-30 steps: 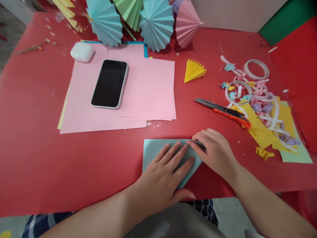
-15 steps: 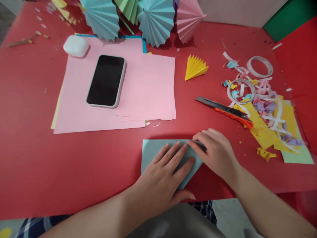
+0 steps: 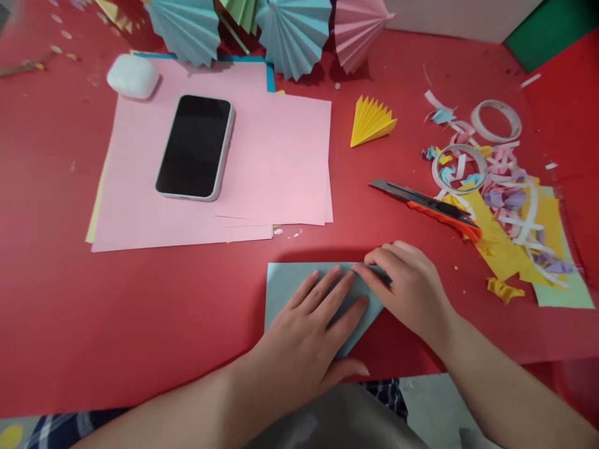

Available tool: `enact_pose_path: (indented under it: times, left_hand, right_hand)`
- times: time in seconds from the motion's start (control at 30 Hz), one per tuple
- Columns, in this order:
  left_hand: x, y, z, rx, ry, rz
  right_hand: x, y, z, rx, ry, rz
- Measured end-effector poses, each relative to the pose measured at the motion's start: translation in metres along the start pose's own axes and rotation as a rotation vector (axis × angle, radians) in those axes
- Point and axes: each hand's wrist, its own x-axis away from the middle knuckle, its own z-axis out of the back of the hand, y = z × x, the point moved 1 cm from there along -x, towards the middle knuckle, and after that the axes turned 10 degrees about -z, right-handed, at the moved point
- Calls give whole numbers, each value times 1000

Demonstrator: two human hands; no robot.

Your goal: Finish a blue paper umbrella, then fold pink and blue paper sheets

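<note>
A folded light blue paper sheet (image 3: 285, 284) lies near the front edge of the red table (image 3: 70, 312). My left hand (image 3: 311, 327) rests flat on it, fingers stretched out and pressing it down. My right hand (image 3: 409, 290) sits at the paper's right corner, fingers curled and pinching the upper edge of the fold. An orange utility knife (image 3: 428, 202) lies just beyond my right hand.
Pink sheets (image 3: 276, 162) with a black phone (image 3: 195, 146) and a white earbud case (image 3: 132, 75) lie at the left. Pleated paper fans (image 3: 292, 31) line the back; a small yellow fan (image 3: 369, 120) lies apart. Tape rolls (image 3: 496, 120) and paper scraps (image 3: 510, 212) fill the right.
Both hands stay in place on the blue paper. The view has tilted slightly, shifting the far things up and left in the frame.
</note>
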Motion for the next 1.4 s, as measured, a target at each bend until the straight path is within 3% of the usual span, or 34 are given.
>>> enact_pose_path:
  times: [1.4]
  left_hand:
    - [-2, 0, 1, -24, -19, 5]
  right_hand:
    - [1, 0, 2, -9, -34, 16]
